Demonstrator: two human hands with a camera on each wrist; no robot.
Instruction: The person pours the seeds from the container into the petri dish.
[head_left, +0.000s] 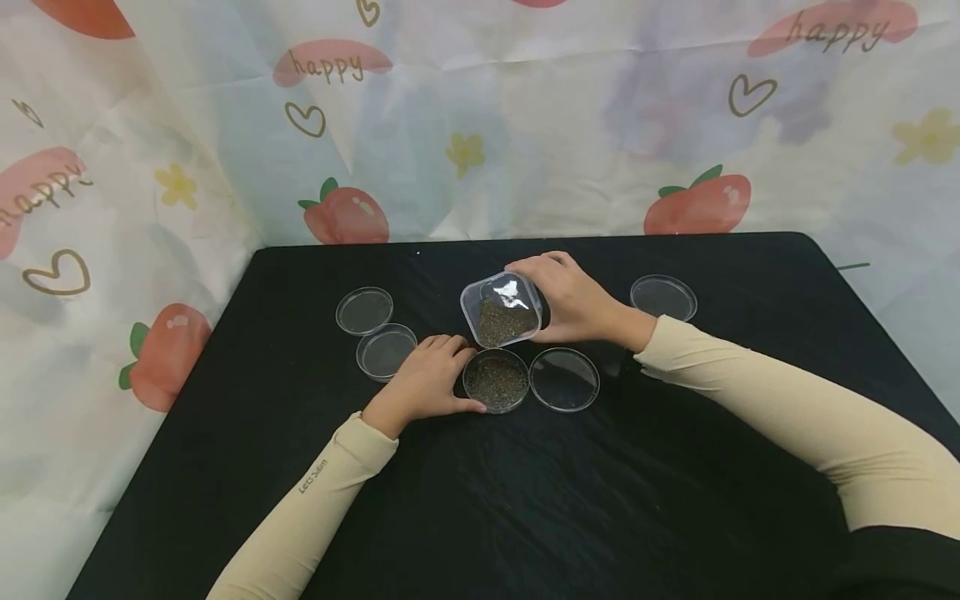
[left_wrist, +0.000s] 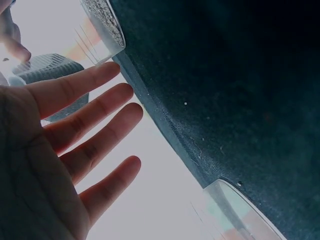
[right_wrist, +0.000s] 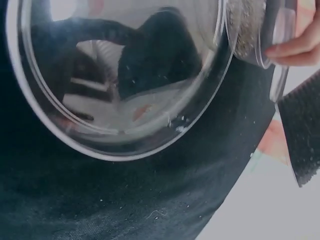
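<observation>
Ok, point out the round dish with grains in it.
The dish at the left hand, just in front of the square tub; it holds brown grains, while the other round dishes show none.

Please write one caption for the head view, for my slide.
Right hand holds a tilted tub of grains; left hand touches a round dish of grains.

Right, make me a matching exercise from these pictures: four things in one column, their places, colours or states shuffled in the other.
Things
1. Square tub
2. Dish of grains
3. Tablecloth
4. Backdrop

Places, colours and states
A. Black
B. Tilted, held by the right hand
C. Pale, with printed patterns
D. Between the left hand and a clear dish

Pairs: 1-B, 2-D, 3-A, 4-C
</observation>
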